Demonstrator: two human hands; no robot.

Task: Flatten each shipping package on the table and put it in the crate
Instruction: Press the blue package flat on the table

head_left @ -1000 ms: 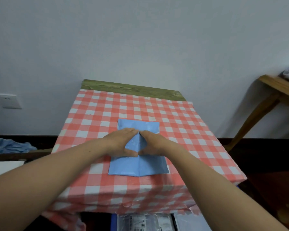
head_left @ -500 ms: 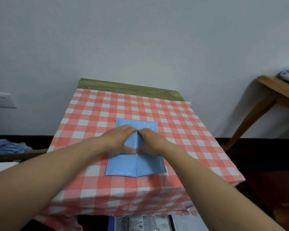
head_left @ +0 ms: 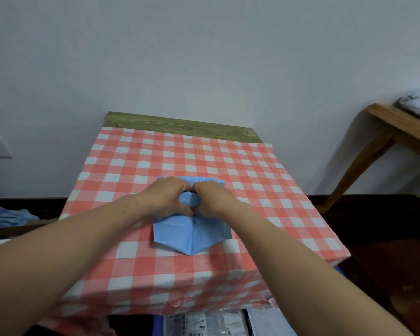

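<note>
head view, a: where does the blue package point(head_left: 192, 235) lie?
b: it lies on the surface point(head_left: 180, 124), on the red and white checked cloth point(head_left: 204, 154) that covers most of it. it is a little nearer to the front edge than to the back one, and about in the middle from left to right.
a: and how does it look?
b: it is a thin, light blue mailer of smooth material, with no label that i can see. one straight crease runs along its middle toward the person. the near edge does not lie flat: it comes to a point at the crease, and the two halves slope away from it like a low roof. the far edge shows as a narrow strip behind the knuckles.
a: what do the hands do?
b: the left hand point(head_left: 166, 198) and the right hand point(head_left: 212, 198) sit side by side on the far half, with the thumbs touching. the fingers of both are curled, and they pinch a small raised fold of the blue material between them.
a: is the crate visible?
b: only a blue wall of the crate point(head_left: 157, 326) shows, below the front edge of the surface. grey and white packages point(head_left: 204, 323) are just beside it. whether they lie inside it, i cannot tell.
</note>
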